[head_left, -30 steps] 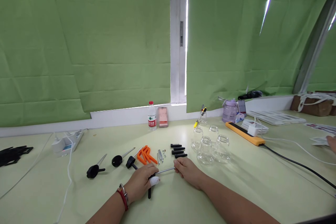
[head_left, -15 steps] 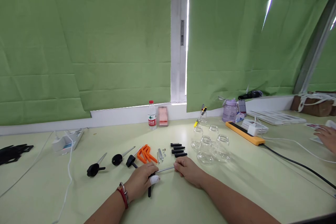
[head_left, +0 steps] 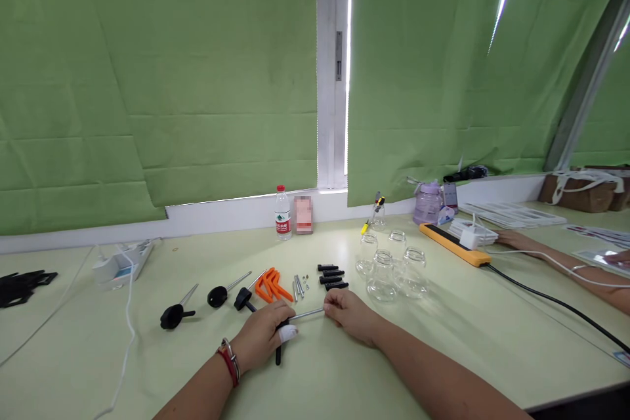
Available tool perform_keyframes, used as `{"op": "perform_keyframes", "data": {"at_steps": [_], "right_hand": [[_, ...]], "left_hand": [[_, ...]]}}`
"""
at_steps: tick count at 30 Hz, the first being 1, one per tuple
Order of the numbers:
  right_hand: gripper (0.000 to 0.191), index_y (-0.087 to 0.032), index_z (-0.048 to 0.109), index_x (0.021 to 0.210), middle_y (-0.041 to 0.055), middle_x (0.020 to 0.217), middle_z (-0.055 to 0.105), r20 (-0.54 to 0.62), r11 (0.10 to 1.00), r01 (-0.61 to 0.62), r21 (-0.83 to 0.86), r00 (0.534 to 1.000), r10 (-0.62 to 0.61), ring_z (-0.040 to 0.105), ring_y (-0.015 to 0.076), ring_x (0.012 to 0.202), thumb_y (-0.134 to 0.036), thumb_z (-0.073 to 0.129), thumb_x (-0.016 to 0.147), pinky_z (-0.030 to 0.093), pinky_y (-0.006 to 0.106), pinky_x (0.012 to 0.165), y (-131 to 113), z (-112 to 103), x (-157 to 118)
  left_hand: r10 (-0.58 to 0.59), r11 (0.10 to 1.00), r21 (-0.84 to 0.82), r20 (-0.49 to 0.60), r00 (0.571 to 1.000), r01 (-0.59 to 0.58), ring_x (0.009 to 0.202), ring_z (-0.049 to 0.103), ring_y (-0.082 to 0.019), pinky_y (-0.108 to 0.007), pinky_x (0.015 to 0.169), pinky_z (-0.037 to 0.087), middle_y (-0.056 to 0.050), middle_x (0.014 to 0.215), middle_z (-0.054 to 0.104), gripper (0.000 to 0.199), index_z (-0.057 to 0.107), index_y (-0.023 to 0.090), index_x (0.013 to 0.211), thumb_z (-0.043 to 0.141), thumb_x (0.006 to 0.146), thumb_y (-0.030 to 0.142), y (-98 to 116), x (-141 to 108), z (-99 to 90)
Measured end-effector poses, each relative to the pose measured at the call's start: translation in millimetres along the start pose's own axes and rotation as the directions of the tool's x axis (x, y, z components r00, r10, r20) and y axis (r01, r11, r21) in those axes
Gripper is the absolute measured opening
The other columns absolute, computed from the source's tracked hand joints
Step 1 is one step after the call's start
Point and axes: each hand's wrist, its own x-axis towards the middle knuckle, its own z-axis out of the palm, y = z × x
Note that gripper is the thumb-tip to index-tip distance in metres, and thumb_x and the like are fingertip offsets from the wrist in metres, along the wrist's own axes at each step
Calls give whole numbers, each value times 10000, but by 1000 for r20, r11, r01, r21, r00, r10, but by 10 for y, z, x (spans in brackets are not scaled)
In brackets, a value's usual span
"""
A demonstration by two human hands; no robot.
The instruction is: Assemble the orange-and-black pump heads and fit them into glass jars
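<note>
My left hand (head_left: pixel 260 337) clamped round black part (head_left: pixel 278 356), right hand (head_left: pixel 350 316) pinching metal rod (head_left: pixel 308 314) at right end. Orange pieces (head_left: pixel 268 285) on far side, clear jars (head_left: pixel 382 282) right.

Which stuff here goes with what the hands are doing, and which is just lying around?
Probably part of the job:
- metal rod, pinched by the right hand
- black part, held by the left hand
- orange pieces
- black pieces
- glass jars

Probably just lying around:
- water bottle
- purple jug
- power strip
</note>
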Motion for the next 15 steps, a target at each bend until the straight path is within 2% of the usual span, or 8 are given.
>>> {"op": "perform_keyframes", "data": {"at_steps": [2, 5, 8, 11, 15], "right_hand": [[244, -183, 485, 685, -48, 564, 440, -6, 999, -18, -35, 1000, 18, 375, 87, 520, -383, 499, 824, 320, 217, 537, 11, 4, 7], [308, -178, 497, 669, -44, 559, 430, -7, 999, -33, -37, 999, 32, 371, 87, 516, -431, 466, 842, 323, 216, 538, 45, 16, 26], [336, -177, 508, 675, -39, 579, 437, -5, 999, -27, -20, 1000, 27, 385, 87, 524, -459, 452, 848, 334, 217, 547, 74, 21, 38], [358, -172, 513, 673, -36, 574, 445, -10, 1000, -25, -16, 1000, 25, 385, 87, 522, -474, 444, 851, 340, 221, 554, 68, 16, 32], [375, -165, 518, 687, -37, 553, 445, -15, 1000, -29, 0, 999, 29, 384, 84, 510, -482, 420, 862, 332, 220, 541, 15, 7, 14]], "left_hand": [[-21, 999, -30, -6, 1000, 21, 887, 530, -185, -300, 799, 423, -39, 977, 590, 240, 560, 232, 1034, 468, 856, 364, -2, -9, 5], [-73, 991, -114, -13, 997, 71, 894, 526, -182, -304, 803, 431, -37, 1006, 572, 337, 498, 230, 1116, 546, 798, 330, 1, -24, 5], [-64, 984, -169, 0, 998, 64, 900, 510, -181, -300, 809, 432, -30, 1001, 549, 370, 498, 220, 1070, 613, 724, 282, 23, -29, -15], [-50, 984, -172, 18, 999, 52, 888, 499, -176, -297, 812, 425, -19, 973, 538, 276, 532, 209, 961, 612, 697, 231, 50, -24, -42], [-58, 978, -197, 18, 998, 60, 881, 504, -170, -294, 818, 422, -23, 950, 537, 127, 555, 195, 874, 538, 750, 217, 64, -9, -58]]}}
